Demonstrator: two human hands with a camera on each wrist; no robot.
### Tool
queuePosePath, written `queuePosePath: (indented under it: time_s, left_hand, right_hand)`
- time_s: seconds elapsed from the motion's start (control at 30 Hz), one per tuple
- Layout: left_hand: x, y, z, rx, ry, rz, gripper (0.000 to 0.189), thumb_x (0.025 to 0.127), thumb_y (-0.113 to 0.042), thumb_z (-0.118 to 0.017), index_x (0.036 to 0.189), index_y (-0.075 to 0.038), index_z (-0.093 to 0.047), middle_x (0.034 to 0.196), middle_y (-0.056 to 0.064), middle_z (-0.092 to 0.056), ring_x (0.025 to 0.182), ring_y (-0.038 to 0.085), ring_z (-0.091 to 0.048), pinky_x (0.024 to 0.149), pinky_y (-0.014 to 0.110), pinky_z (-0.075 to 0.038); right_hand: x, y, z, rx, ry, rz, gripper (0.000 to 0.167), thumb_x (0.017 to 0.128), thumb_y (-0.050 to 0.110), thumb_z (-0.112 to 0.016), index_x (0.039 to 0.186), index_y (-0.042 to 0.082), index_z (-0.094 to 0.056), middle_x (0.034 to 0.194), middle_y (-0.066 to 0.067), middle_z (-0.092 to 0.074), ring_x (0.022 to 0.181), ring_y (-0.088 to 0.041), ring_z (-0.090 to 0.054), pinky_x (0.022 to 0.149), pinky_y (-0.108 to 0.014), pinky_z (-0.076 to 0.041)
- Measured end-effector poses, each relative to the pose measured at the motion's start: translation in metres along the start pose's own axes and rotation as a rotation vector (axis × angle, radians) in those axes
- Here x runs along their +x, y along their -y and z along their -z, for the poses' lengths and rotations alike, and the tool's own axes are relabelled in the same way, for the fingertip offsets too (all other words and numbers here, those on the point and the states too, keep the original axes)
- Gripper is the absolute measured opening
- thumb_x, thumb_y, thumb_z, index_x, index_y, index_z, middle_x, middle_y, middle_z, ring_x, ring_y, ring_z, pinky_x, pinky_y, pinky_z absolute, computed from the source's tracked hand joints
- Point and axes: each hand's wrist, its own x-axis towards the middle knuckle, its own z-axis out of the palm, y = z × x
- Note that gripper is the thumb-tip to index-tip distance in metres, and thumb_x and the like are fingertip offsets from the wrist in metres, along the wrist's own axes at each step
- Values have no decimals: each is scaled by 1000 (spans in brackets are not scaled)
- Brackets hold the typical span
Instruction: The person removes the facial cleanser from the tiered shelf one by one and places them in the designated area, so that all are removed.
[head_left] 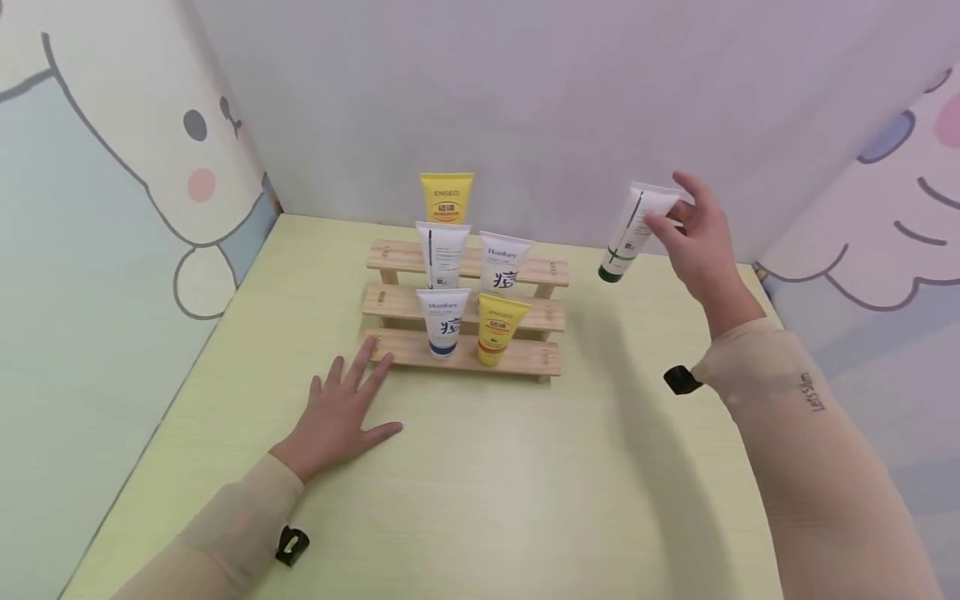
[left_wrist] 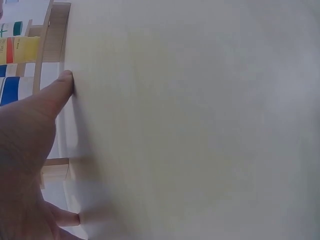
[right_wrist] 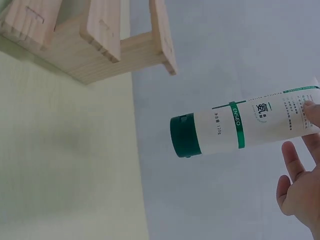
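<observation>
High at the right of the head view, my right hand (head_left: 701,242) pinches a white tube with a green cap (head_left: 630,235) by its flat top end, the cap pointing down and left. The same tube (right_wrist: 260,120) spans the right wrist view, with its green band and print showing. My left hand (head_left: 333,417) lies with fingers spread, fingertips at the left front corner of a three-step wooden rack (head_left: 517,358). On the lowest step stand a white tube with a blue cap (head_left: 444,321) and a yellow tube (head_left: 498,329).
Higher on the rack are a white tube with a green stripe (head_left: 444,254), another white-and-blue tube (head_left: 502,258) and, at the top, a yellow tube (head_left: 446,196). The pale yellow table (head_left: 510,483) meets a white wall (head_left: 525,100) behind the rack. Cartoon-printed walls flank both sides.
</observation>
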Motion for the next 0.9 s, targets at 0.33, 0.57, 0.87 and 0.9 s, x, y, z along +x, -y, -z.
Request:
queuePosePath:
  time_s: [0.33,0.57,0.87,0.9]
  left_hand:
    - [-1,0,1,-14,8,4,101,92,-59,-71,168,-16,-22,177,16,-4,145,68,-30,103,87,-31]
    - [-1,0,0,-17,-2,-3,101,92,-59,-72,168,-16,-22,177,16,-5,145,67,-30,104,87,-32]
    - [-1,1,0,-11,-5,0,101,91,-60,-72,168,-16,-23,177,15,-5,145,67,-31,104,86,-32]
    - [-1,1,0,-13,-4,2,101,91,-60,-72,168,-16,-23,177,15,-5,145,67,-31,104,86,-32]
  right_hand:
    - [7,-52,-15,-15,67,-46,74,105,15,-63,167,18,-23,126,12,-68,108,-2,-63,116,-38,-41]
    - [4,-73,-24,-56,66,-38,72,106,14,-62,167,16,-24,127,6,-68,113,0,-60,102,-25,-46]
    - [-3,-94,-33,-64,33,-65,72,106,18,-63,167,15,-24,147,-17,-62,114,1,-58,92,-17,-45]
    - [-4,-95,-34,-62,26,-70,72,106,18,-63,167,16,-24,145,-13,-64,116,2,-57,93,-17,-43]
